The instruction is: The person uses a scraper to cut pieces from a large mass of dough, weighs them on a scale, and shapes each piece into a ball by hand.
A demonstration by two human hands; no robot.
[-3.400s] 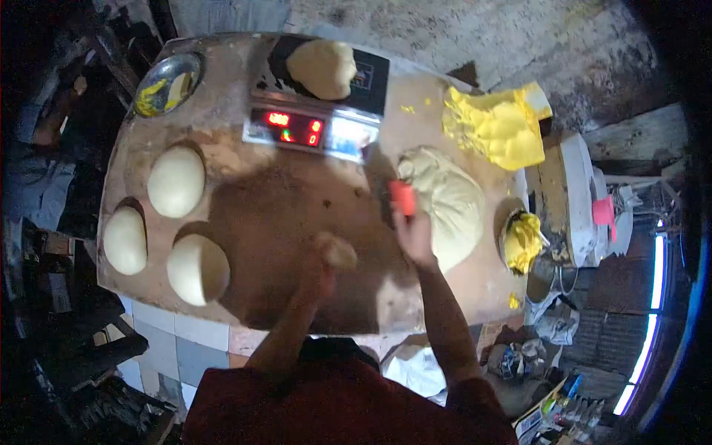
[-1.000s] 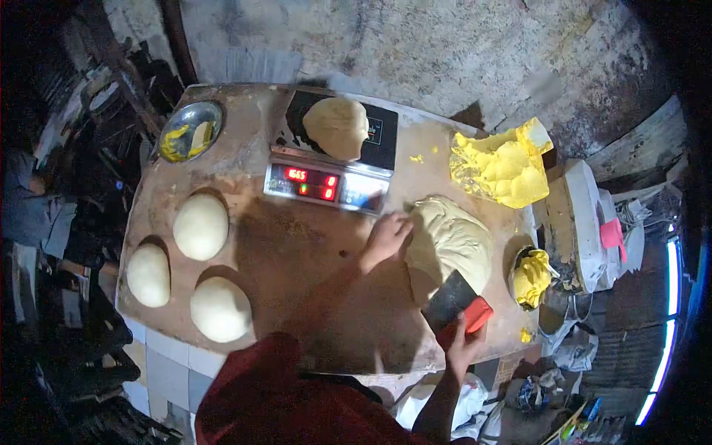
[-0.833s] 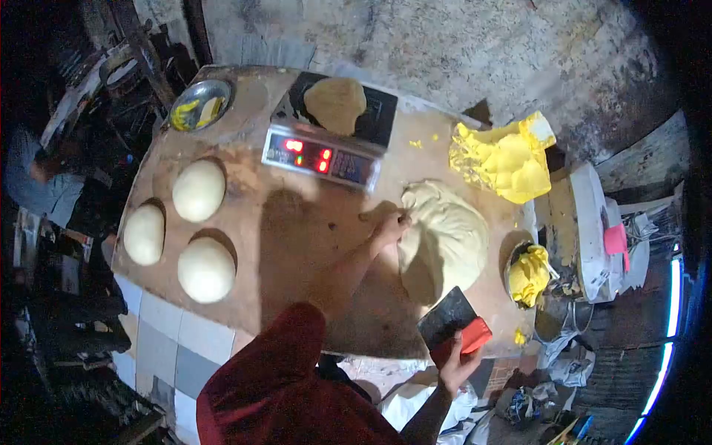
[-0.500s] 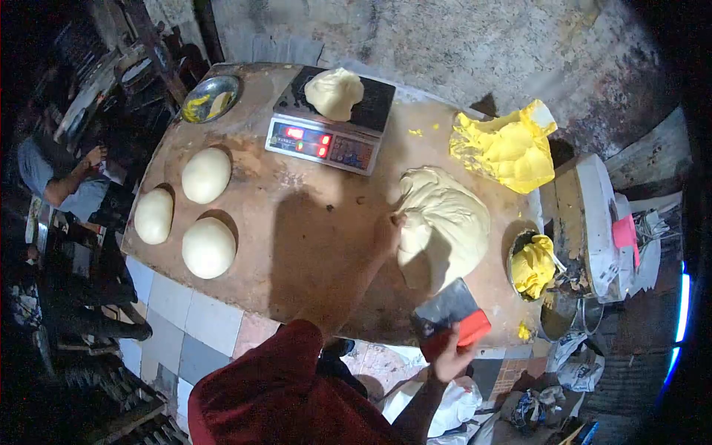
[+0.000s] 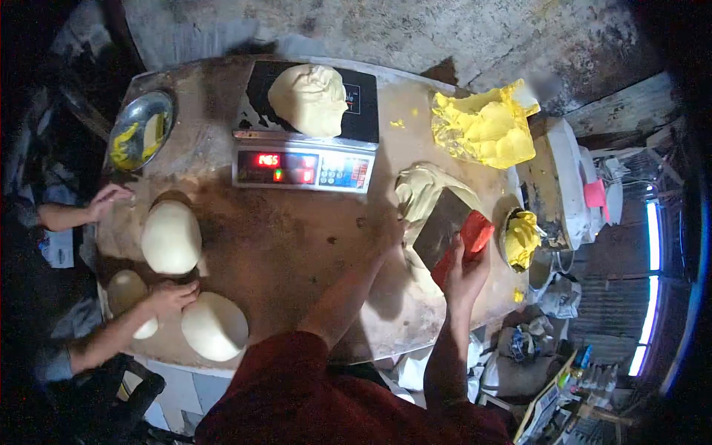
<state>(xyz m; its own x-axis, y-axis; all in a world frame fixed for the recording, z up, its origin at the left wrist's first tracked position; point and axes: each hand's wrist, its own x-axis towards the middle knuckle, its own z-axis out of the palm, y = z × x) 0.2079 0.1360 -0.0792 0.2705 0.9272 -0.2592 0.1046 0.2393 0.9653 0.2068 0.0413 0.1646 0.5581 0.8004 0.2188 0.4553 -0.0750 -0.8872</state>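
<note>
"What does your right hand hold?"

"My right hand point(image 5: 466, 278) is closed around the red handle of a scraper point(image 5: 451, 230), thumb along the near side. Its dark blade lies across the big dough point(image 5: 423, 187) in this view; how deep the edge goes, if at all, I cannot tell."

"And your left?"

"My left hand point(image 5: 391, 231), shadowed and blurred, is at the dough's left edge. Whether its fingers pinch or lie spread, I cannot tell."

"Where is the dough?"

"Right of centre on the worktable point(image 5: 278, 256), between my two hands, below and right of a scale point(image 5: 345, 172) with lit red digits. A smaller lump point(image 5: 308, 100) sits on the scale's black plate."

"What surrounds it?"

"A yellow slab point(image 5: 489, 126) lies beyond the dough, and a heap of yellow paste point(image 5: 523, 239) is near the table's right edge. A metal dish point(image 5: 148, 107) with yellow smears stands at far left."

"Who else is pictured?"

"A co-worker at the left: one hand point(image 5: 110, 202) at the table's edge, the other point(image 5: 176, 295) among three smooth dough balls point(image 5: 170, 237), that forearm crossing in front of one."
</note>
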